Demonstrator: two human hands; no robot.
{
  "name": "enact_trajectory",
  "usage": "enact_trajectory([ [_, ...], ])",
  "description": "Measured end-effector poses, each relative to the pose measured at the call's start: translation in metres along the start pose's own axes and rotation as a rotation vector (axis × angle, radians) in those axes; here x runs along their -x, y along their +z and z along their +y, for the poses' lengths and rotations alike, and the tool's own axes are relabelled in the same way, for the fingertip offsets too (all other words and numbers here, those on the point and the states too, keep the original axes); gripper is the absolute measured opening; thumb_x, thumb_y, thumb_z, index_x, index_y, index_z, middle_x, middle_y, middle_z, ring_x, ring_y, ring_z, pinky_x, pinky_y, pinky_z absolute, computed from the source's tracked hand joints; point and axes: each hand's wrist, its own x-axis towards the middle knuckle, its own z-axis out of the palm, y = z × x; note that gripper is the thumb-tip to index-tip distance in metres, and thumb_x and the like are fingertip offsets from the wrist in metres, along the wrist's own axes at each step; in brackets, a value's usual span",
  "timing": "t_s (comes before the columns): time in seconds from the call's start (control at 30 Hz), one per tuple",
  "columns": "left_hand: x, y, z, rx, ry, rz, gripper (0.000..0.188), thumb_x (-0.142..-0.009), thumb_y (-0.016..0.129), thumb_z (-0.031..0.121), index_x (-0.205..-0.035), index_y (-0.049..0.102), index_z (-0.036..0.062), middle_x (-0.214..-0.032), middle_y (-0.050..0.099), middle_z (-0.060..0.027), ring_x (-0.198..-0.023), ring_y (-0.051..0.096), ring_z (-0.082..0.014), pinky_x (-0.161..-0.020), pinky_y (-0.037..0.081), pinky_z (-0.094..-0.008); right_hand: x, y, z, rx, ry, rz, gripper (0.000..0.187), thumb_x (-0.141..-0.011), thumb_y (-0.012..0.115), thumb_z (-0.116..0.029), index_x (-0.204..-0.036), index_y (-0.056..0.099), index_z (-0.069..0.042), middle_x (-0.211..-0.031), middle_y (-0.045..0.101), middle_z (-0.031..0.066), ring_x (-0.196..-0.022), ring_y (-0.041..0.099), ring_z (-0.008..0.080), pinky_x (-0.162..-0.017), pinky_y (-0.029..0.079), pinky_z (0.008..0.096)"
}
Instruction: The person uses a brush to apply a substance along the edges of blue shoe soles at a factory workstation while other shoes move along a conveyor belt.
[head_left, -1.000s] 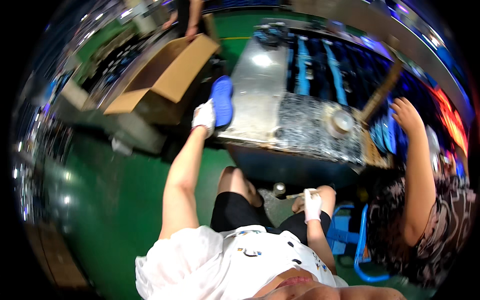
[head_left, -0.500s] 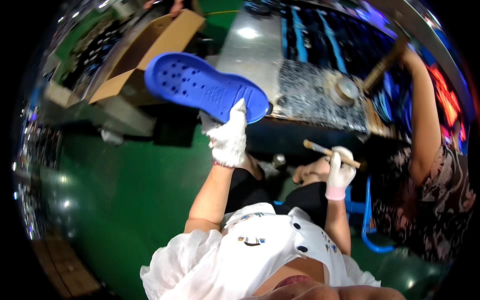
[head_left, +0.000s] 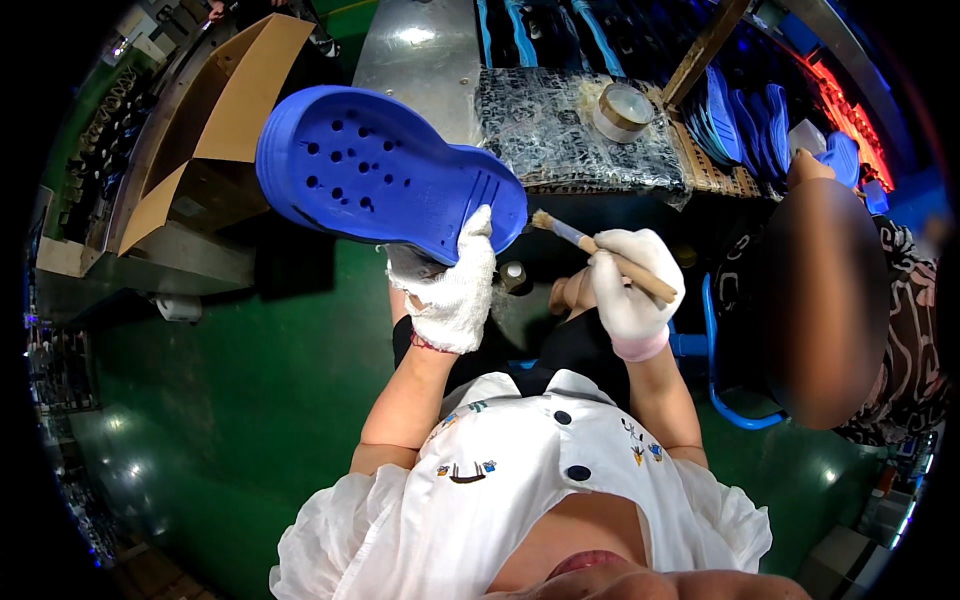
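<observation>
A blue clog (head_left: 350, 170) with holes in its toe part is in my left hand (head_left: 450, 295), which wears a white knit glove. The thumb presses on the heel end; the other fingers are under the shoe. My gloved right hand (head_left: 637, 290) grips a brush (head_left: 570, 235) by its wooden handle. The bristles point left, close to the clog's heel; whether they touch it I cannot tell. Beyond the hands, a round pot (head_left: 622, 112) with a tan band stands on the plastic-covered part of the bench (head_left: 540, 125).
An open cardboard box (head_left: 240, 95) stands at the left on a metal surface. At the right sits a co-worker (head_left: 880, 330) on a blue-framed chair (head_left: 712, 350), near a row of blue clogs (head_left: 745, 125). A small bottle (head_left: 513, 277) is below the bench.
The brush has come left and up, closer to the clog's heel. The clog looks larger and sits slightly further left. The co-worker's raised arm has come down.
</observation>
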Motion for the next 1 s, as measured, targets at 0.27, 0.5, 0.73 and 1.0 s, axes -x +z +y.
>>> enact_trajectory([
  [0.27, 0.003, -0.001, -0.005, 0.012, 0.031, -0.024, 0.050, -0.076, 0.070, -0.002, -0.120, 0.046, -0.0003, -0.108, 0.058, -0.0107, -0.090, 0.059, -0.0149, -0.078, 0.051, -0.0285, -0.005, 0.000, -0.002, 0.076, -0.048, -0.030, 0.016, -0.069, 0.069, 0.002, -0.082, 0.064, -0.005, -0.066, 0.060, 0.0059, -0.053, 0.053, 0.0212, -0.049, 0.042, 0.0291],
  [0.5, 0.001, 0.005, 0.003, 0.021, 0.126, 0.029, 0.035, -0.075, 0.071, 0.000, -0.106, 0.056, -0.0048, -0.099, 0.063, -0.0110, -0.086, 0.062, -0.0160, -0.079, 0.051, -0.0297, -0.004, 0.002, -0.007, 0.086, -0.039, -0.063, 0.016, -0.067, 0.069, 0.003, -0.081, 0.064, -0.005, -0.065, 0.060, 0.0047, -0.055, 0.056, 0.0195, -0.049, 0.044, 0.0282],
  [0.73, 0.001, 0.003, -0.003, 0.051, 0.043, 0.012, 0.048, -0.075, 0.071, 0.001, -0.117, 0.048, -0.0033, -0.106, 0.061, -0.0119, -0.092, 0.061, -0.0168, -0.083, 0.050, -0.0304, -0.002, 0.006, -0.006, 0.057, -0.071, -0.068, 0.018, -0.065, 0.068, 0.007, -0.079, 0.062, -0.003, -0.073, 0.063, 0.0040, -0.054, 0.055, 0.0197, -0.049, 0.043, 0.0277],
  [1.0, 0.005, 0.005, -0.004, 0.051, 0.024, 0.007, 0.049, -0.075, 0.071, 0.002, -0.118, 0.048, -0.0031, -0.109, 0.059, -0.0125, -0.095, 0.060, -0.0177, -0.086, 0.049, -0.0324, -0.007, 0.004, 0.002, 0.052, -0.070, -0.034, 0.016, -0.068, 0.068, 0.005, -0.081, 0.063, -0.003, -0.069, 0.063, 0.0057, -0.054, 0.055, 0.0206, -0.049, 0.044, 0.0281],
])
